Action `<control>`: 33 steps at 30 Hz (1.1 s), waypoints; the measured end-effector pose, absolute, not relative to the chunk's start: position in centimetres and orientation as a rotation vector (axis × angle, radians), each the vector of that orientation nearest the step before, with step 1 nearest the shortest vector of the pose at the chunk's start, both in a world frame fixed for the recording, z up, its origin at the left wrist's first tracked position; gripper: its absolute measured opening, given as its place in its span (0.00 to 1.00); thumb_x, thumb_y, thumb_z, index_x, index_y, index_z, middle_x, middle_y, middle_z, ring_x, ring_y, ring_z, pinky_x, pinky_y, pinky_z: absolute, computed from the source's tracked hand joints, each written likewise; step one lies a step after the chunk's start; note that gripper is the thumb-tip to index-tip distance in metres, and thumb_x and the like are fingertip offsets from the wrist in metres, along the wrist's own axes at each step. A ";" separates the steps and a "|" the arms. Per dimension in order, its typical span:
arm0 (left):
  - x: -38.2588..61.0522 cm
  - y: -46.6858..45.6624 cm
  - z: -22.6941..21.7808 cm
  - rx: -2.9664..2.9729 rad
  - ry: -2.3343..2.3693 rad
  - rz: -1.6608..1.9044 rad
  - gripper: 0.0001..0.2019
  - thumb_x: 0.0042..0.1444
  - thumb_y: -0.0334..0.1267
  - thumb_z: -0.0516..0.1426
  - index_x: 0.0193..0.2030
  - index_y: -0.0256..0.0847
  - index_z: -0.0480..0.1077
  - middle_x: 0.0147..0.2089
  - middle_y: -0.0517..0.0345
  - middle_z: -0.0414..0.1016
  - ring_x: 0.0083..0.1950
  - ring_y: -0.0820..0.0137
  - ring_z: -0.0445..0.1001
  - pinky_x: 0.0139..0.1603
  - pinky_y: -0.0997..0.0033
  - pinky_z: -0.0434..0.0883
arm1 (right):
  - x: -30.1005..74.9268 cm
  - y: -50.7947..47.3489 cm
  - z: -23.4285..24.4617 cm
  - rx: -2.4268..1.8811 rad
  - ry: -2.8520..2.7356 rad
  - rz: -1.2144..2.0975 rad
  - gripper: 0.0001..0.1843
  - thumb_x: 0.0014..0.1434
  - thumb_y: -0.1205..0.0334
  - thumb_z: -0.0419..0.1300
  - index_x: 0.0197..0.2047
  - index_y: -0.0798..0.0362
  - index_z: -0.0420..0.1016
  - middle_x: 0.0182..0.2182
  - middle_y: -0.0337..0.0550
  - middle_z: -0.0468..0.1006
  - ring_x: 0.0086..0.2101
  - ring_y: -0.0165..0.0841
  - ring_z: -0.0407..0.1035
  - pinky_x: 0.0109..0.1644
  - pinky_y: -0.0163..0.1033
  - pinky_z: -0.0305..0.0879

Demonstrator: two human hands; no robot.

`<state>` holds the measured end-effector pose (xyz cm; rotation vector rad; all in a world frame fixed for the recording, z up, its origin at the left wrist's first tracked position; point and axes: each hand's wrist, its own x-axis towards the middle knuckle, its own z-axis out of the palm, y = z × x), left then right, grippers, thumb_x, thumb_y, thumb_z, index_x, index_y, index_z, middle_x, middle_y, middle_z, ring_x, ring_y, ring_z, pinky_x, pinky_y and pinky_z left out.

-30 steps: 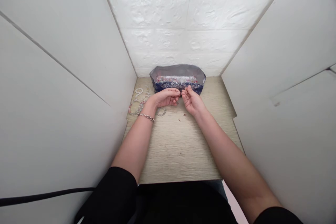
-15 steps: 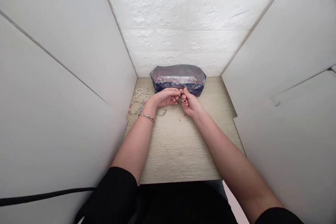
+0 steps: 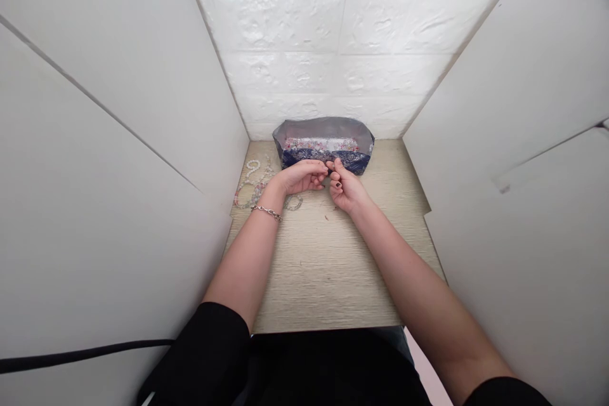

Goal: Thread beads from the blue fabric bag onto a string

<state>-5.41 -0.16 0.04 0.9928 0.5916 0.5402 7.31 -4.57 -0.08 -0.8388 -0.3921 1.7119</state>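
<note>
Left hand (image 3: 303, 177): fingers loosely curled, thumb and index fingertips drawn close; whether they pinch something tiny, I cannot tell.
Right hand (image 3: 348, 188): half closed, thumb uppermost, fingertips touching or nearly touching the left hand's at 9 o'clock; its hold is too small to make out.
Patterned navy bag (image 3: 292, 157): mouth open, grey lining showing, just beyond both hands at 12 o'clock, near the white brick-pattern wall (image 3: 314, 32).
Small multicoloured beads (image 3: 321, 143): inside the bag.
Beaded strands (image 3: 252, 167): to the left hand's 9 o'clock (1 white curl, 1 pinkish loop, others overlapping).
Clear beaded ring (image 3: 294, 203): at the left hand's 7 o'clock, just beside the wrist.
Silver chain bracelet (image 3: 267, 211): around the left wrist.
Reddish scrap (image 3: 327, 217): on the wood-grain tabletop (image 3: 333, 279), at the hands' 6 o'clock.
</note>
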 end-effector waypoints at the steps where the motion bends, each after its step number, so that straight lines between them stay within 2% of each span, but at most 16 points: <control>1: -5.4 -0.2 0.1 0.994 0.592 0.539 0.03 0.47 0.30 0.55 0.28 0.33 0.64 0.22 0.62 0.64 0.23 0.82 0.63 0.27 0.77 0.62 | 7.3 -4.6 -0.1 -0.839 -0.391 1.710 0.10 0.56 0.59 0.52 0.31 0.58 0.65 0.11 0.28 0.59 0.10 0.15 0.50 0.09 0.20 0.43; 6: -5.4 -0.1 0.0 0.988 0.600 0.542 0.03 0.47 0.30 0.55 0.28 0.33 0.64 0.22 0.62 0.64 0.23 0.81 0.63 0.26 0.78 0.62 | 7.4 -4.5 -0.3 -0.840 -0.394 1.721 0.08 0.54 0.60 0.55 0.31 0.58 0.66 0.12 0.28 0.59 0.10 0.14 0.51 0.10 0.19 0.44; 17: -5.4 0.0 -0.2 0.963 0.597 0.536 0.03 0.48 0.31 0.55 0.28 0.33 0.64 0.22 0.62 0.64 0.23 0.80 0.64 0.27 0.78 0.63 | 7.5 -4.5 -0.1 -0.841 -0.403 1.733 0.06 0.56 0.64 0.52 0.32 0.57 0.66 0.12 0.29 0.61 0.10 0.15 0.52 0.10 0.18 0.44; 33: -5.4 0.0 -0.1 0.973 0.624 0.531 0.03 0.48 0.31 0.54 0.27 0.33 0.64 0.21 0.62 0.63 0.23 0.80 0.63 0.27 0.77 0.62 | 7.4 -4.4 -0.3 -0.848 -0.429 1.713 0.05 0.54 0.63 0.54 0.32 0.56 0.67 0.13 0.29 0.61 0.11 0.15 0.52 0.11 0.19 0.45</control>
